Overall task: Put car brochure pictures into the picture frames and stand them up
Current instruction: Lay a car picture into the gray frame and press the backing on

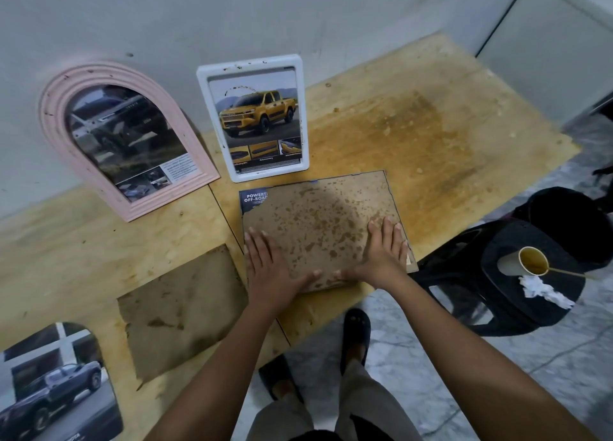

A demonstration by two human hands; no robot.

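Head | backing board point(318, 221) flat, long axis left-right | left hand point(275, 268), right hand point(381, 258) press it, fingers straight

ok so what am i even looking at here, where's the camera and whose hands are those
No machine here: the one picture comes from a camera on a person's head, looking down at their own hands. The left hand and right hand lie flat, fingers straight, pressing a brown backing board on the wooden table; a brochure corner peeks out from under it. Nothing is gripped. A pink arched frame and a white frame, both filled, stand against the wall.
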